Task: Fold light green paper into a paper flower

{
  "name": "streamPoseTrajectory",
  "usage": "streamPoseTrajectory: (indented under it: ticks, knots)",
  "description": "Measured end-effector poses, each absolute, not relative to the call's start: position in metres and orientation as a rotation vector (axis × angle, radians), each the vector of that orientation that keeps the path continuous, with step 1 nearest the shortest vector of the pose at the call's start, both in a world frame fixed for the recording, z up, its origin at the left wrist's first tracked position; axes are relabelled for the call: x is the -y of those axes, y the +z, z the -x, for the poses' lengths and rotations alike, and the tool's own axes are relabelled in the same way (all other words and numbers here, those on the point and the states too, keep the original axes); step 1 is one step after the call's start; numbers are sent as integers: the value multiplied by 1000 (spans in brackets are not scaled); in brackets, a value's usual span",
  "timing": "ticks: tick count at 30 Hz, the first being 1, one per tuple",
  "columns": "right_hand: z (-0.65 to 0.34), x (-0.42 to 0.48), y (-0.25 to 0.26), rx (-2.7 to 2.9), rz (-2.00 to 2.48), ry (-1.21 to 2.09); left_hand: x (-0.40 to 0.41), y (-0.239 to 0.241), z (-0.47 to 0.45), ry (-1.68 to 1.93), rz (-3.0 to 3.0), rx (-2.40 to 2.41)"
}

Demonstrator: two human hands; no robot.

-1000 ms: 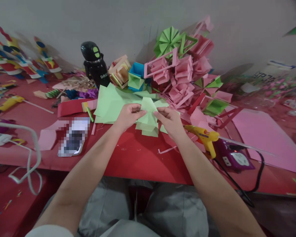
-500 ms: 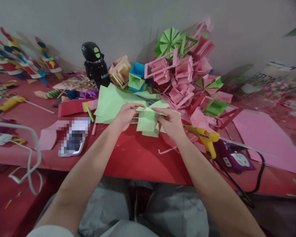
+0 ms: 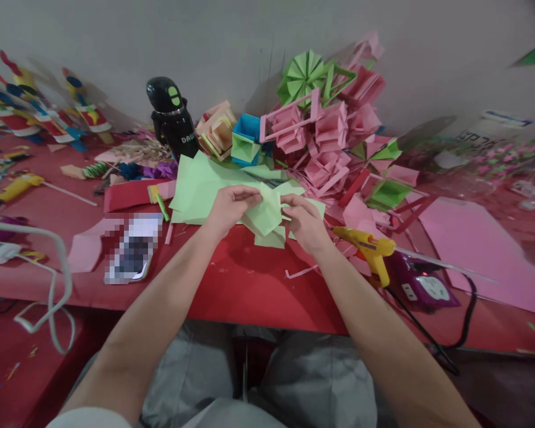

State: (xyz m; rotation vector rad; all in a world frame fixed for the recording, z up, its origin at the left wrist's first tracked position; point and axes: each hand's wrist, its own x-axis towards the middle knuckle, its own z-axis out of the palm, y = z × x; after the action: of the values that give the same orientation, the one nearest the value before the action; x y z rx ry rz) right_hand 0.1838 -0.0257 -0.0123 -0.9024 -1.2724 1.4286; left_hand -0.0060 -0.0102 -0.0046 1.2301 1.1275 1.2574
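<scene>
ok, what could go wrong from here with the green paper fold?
1. The glue gun lies beside the right hand, nozzle toward it; if it is hot, a brush of the wrist could burn.
2. Its black cord hangs past the table edge near the right arm; a snag might drag the gun.
3. The left hand and the right pinch the folded green paper over loose green sheets; a hard tug may tear it.

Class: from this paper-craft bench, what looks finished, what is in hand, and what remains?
Done: folded pink and green paper pieces piled by the wall. In hand: left hand and right hand pinch one light green paper piece. Left: flat green sheets lie unfolded; the yellow glue gun lies untouched.
</scene>
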Motion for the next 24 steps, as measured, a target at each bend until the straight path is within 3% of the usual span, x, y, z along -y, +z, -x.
streamPoseTrajectory:
  ticks: [10, 24]
  knots:
    - [-183, 29, -1, 1154, 978, 1615, 26, 5, 1, 1226, -1676, -1053]
    - [-183, 27, -8, 1317, 1067, 1383, 28, 11, 1, 1138, -1717, -1094]
